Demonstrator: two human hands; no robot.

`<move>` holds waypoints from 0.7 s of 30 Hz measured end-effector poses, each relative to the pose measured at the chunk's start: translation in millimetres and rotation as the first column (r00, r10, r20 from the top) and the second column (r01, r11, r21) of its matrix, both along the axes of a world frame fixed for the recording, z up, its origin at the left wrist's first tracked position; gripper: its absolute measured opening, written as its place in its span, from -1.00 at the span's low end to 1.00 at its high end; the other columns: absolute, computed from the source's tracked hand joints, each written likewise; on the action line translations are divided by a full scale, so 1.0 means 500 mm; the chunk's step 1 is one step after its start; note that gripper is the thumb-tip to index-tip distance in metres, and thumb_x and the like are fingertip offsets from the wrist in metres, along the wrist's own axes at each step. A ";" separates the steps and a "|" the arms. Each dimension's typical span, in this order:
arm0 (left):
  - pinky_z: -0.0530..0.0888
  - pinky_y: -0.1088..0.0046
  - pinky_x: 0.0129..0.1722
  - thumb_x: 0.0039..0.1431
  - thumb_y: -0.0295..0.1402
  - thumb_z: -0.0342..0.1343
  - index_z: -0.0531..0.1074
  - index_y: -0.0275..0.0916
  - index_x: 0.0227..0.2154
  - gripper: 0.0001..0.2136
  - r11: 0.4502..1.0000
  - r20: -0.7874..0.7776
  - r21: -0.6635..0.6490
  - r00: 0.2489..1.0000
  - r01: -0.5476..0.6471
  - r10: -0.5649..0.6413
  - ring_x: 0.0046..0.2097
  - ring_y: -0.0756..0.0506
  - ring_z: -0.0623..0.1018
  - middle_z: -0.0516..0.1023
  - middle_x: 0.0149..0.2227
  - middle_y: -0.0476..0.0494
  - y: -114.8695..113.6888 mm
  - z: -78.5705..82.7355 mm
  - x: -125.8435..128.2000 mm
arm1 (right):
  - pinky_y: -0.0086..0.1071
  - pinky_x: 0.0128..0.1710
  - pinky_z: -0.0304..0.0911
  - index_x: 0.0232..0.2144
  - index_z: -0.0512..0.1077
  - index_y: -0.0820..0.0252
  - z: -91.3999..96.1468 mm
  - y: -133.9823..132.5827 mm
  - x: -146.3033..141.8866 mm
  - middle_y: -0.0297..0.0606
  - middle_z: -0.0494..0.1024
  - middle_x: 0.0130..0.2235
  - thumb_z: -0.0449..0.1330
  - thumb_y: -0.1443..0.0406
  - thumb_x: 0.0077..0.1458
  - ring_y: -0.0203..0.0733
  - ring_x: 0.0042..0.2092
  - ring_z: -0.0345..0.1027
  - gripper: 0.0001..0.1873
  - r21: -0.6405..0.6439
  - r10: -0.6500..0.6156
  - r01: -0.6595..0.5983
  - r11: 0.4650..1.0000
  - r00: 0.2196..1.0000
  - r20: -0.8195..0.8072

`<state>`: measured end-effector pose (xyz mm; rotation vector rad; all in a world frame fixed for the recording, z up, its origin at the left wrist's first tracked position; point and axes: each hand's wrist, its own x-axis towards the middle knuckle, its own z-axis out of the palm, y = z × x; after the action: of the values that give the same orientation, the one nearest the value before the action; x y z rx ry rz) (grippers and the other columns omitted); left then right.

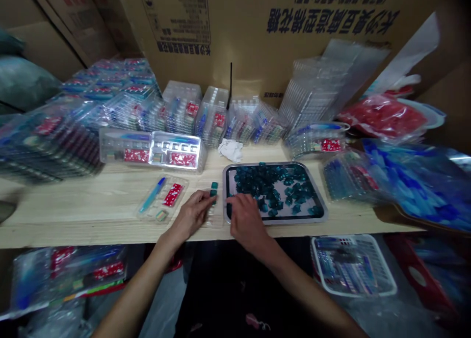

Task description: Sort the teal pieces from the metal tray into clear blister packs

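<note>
My left hand [193,213] pinches a small teal piece [213,193] over a clear plastic blister tray [213,205] on the wooden table; another teal piece [214,185] sits in the tray just above it. My right hand [246,219] rests at the left rim of a metal tray [320,200] filled with several teal pieces [272,186], its fingers curled among them. Whether they hold one I cannot see.
A filled blister pack with a blue pen and red card [162,198] lies left of my hands. Stacks of packed blisters [154,107] and empty clear trays [316,92] line the back. A crumpled white tissue [231,149] lies behind the tray. A white basket [353,264] sits below the table edge.
</note>
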<state>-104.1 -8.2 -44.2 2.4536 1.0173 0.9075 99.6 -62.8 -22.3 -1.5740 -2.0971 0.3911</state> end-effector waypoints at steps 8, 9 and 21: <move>0.54 0.39 -0.09 0.22 -0.63 -0.03 0.49 -0.19 -0.03 -0.64 0.987 -0.049 0.151 0.997 -0.049 0.057 -0.02 -0.09 0.53 0.50 -0.04 -0.24 -0.031 -0.023 -0.004 | -0.11 -0.11 0.08 -0.18 0.42 0.20 -0.003 0.035 0.036 -0.08 0.41 -0.12 0.11 0.35 0.16 0.06 -0.06 0.21 -0.83 -0.015 -0.111 0.114 0.993 0.982 0.151; 0.54 0.37 -0.10 0.19 -0.63 -0.03 0.49 -0.20 -0.02 -0.62 0.983 -0.093 0.174 0.992 -0.065 0.082 -0.03 -0.11 0.53 0.51 -0.04 -0.25 -0.035 -0.025 -0.003 | -0.11 -0.09 0.08 -0.17 0.42 0.20 -0.004 0.038 0.037 -0.09 0.43 -0.12 0.11 0.36 0.16 0.05 -0.05 0.22 -0.82 0.000 -0.125 0.126 0.992 0.986 0.106; 0.54 0.39 -0.23 0.20 -0.25 0.14 0.48 -0.23 -0.12 -0.76 0.737 0.463 -0.663 0.704 -0.128 0.539 -0.28 -0.05 0.58 0.60 -0.23 -0.14 -0.066 0.057 0.120 | -0.22 -0.08 0.17 -0.16 0.36 0.20 0.010 0.038 0.025 -0.15 0.47 -0.16 0.05 0.39 0.15 -0.07 -0.10 0.29 -0.80 0.120 -0.015 0.060 0.991 0.941 -0.339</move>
<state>-43.9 -41.3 -15.7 1.2847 1.2713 1.1948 112.2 -43.8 -17.5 -1.3612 -1.7900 0.4662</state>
